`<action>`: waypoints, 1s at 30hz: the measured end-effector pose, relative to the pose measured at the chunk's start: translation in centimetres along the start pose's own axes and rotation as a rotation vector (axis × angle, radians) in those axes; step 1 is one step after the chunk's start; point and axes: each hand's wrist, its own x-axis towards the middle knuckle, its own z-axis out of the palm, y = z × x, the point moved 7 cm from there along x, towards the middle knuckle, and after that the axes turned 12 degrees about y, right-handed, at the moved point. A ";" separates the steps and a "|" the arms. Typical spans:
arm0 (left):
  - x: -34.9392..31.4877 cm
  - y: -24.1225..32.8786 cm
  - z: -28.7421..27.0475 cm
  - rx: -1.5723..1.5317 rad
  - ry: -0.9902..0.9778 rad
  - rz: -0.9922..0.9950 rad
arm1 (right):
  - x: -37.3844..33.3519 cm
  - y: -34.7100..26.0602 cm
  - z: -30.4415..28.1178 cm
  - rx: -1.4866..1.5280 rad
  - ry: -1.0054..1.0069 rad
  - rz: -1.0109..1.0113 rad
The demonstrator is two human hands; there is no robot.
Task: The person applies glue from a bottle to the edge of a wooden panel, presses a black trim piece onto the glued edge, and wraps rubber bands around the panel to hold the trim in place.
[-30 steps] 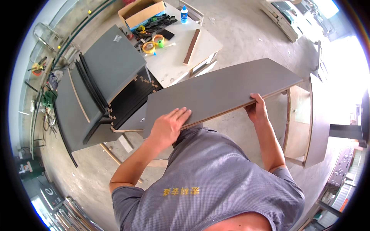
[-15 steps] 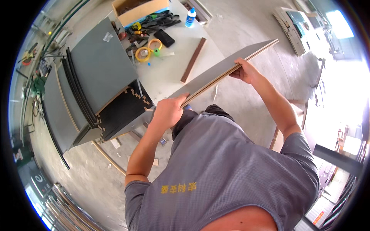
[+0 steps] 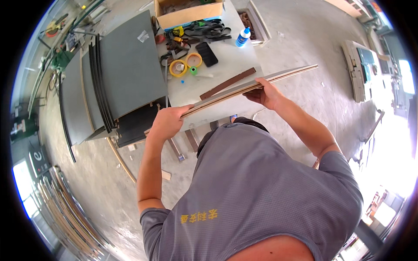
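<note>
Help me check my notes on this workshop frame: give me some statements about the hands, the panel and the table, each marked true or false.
1. Both hands hold one thin panel seen almost edge-on. True: the left hand has its near end, the right hand a spot further along.
2. The panel lies flat on the table. False: it is lifted above the table, carried only by the two hands.
3. A blue-and-white bottle stands on the table near the cardboard box. True.
4. The yellow tape rolls hang on the left wrist. False: they lie on the table, beside a dark flat phone-like object.
5. Grey boards are stacked left of the table. True.
</note>
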 end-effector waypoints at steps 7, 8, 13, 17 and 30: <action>3.1 2.0 3.9 0.087 0.186 -0.070 | -4.7 -8.9 3.9 -0.985 -0.568 -0.014; 3.3 1.7 4.5 0.083 0.219 -0.086 | -3.1 -12.4 4.5 -1.122 -0.536 -0.203; 4.3 2.3 3.7 0.029 0.280 -0.176 | 19.3 -26.9 1.4 -0.958 0.064 -0.222; 4.6 2.2 3.5 0.043 0.312 -0.159 | 29.7 -23.9 1.0 -0.646 0.098 0.093; 5.1 0.7 2.9 0.076 0.276 -0.076 | 23.5 -25.7 10.6 -0.152 -0.307 -0.006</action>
